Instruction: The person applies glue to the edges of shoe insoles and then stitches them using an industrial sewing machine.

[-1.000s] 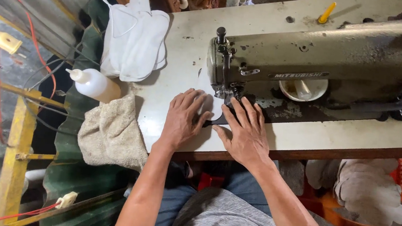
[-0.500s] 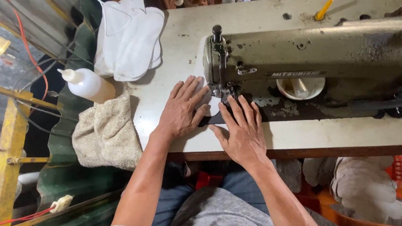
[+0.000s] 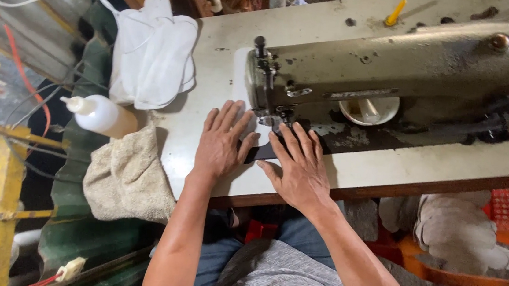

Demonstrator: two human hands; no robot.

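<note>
partly, hands (image 3: 266,153) hide dark piece (image 3: 264,153).

My hands (image 3: 263,153) cover most of the dark fabric piece (image 3: 264,154) at the centre; the sewing machine (image 3: 408,70) runs off the frame's right edge.

A narrow metal nameplate (image 3: 357,94) (pale, oblong) sits on the sewing machine's (image 3: 408,64) front.

Bare forearms, grey shirt, blue jeans, no gloves, rings or watch
</note>
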